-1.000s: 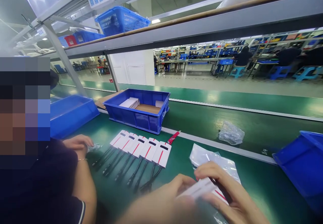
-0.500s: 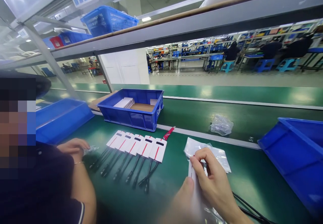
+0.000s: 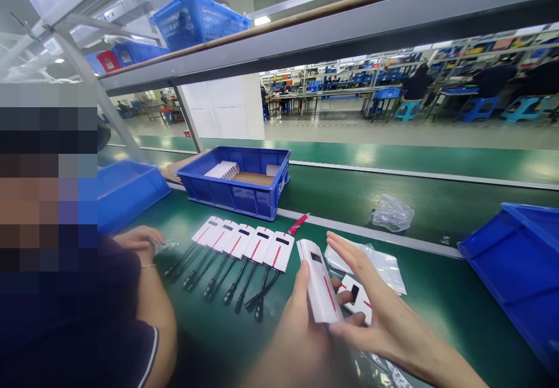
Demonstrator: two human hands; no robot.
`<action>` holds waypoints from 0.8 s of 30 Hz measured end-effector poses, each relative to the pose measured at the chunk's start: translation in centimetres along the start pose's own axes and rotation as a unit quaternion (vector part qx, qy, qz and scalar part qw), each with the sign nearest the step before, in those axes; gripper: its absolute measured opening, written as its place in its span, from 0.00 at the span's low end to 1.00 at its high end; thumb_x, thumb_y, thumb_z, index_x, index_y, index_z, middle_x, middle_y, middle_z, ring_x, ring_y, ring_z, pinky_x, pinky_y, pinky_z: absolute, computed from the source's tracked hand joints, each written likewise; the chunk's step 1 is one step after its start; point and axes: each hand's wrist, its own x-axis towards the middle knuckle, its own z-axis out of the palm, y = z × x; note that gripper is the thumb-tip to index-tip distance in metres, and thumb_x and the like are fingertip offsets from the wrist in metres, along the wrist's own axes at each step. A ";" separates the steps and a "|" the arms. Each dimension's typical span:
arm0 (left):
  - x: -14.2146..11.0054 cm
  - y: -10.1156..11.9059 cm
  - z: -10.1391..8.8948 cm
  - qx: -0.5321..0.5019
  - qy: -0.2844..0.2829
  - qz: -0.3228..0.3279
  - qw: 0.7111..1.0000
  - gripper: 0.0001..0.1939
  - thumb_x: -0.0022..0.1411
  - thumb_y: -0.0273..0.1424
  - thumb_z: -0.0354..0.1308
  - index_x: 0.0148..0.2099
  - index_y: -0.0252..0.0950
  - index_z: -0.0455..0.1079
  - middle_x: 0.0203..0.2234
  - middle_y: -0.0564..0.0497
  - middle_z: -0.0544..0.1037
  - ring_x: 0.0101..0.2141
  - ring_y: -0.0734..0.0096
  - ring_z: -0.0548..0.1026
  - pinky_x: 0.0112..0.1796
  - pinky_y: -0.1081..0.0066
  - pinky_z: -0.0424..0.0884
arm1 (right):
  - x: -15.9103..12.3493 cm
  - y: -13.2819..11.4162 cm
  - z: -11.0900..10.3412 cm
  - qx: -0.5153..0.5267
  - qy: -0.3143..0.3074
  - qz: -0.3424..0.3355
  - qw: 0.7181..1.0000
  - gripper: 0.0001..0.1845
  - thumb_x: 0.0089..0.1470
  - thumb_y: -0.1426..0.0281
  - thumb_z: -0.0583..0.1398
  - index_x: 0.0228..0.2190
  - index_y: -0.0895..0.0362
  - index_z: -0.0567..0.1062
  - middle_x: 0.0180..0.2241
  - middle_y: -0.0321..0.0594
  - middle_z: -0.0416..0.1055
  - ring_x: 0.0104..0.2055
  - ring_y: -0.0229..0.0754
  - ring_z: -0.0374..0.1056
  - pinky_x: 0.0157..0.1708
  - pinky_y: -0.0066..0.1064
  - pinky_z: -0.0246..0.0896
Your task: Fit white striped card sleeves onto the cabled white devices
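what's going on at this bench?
The left hand holds a white unit; the right hand is open beside it, thumb near its lower end. Another unit lies past the right hand, near the plastic bags. Five cabled units lie in a row before the blue bin. At left, a co-worker's hand is at some clear plastic.

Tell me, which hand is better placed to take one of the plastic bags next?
Right, most likely: the right hand is spread open and nearer the plastic bags, while the left hand grips the white device.
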 end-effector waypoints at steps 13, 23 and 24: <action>0.6 -2.7 1.6 -0.079 -0.135 -0.080 0.984 0.37 0.69 0.59 0.45 0.45 0.27 0.74 0.48 0.35 0.73 0.55 0.48 0.71 0.53 0.52 0.73 | -1.2 -1.7 -1.7 -0.144 -0.015 -0.171 0.975 0.22 0.62 0.78 0.60 0.55 0.50 0.68 0.43 0.38 0.70 0.37 0.38 0.70 0.35 0.27 0.72; 0.6 -3.7 1.7 -0.075 -0.090 -0.080 0.990 0.26 0.67 0.52 0.59 0.43 0.30 0.73 0.35 0.44 0.76 0.39 0.62 0.78 0.46 0.64 0.78 | -1.5 -2.4 -1.7 -0.171 0.023 -0.143 0.975 0.03 0.69 0.68 0.59 0.44 0.51 0.72 0.32 0.33 0.69 0.29 0.39 0.68 0.28 0.32 0.64; 0.6 -3.9 1.6 -0.070 -0.087 -0.079 0.991 0.26 0.66 0.52 0.59 0.43 0.31 0.73 0.34 0.44 0.76 0.39 0.61 0.78 0.45 0.64 0.78 | -1.5 -2.6 -1.7 -0.169 0.029 -0.141 0.975 0.03 0.69 0.67 0.58 0.42 0.52 0.73 0.31 0.33 0.69 0.28 0.39 0.67 0.27 0.31 0.64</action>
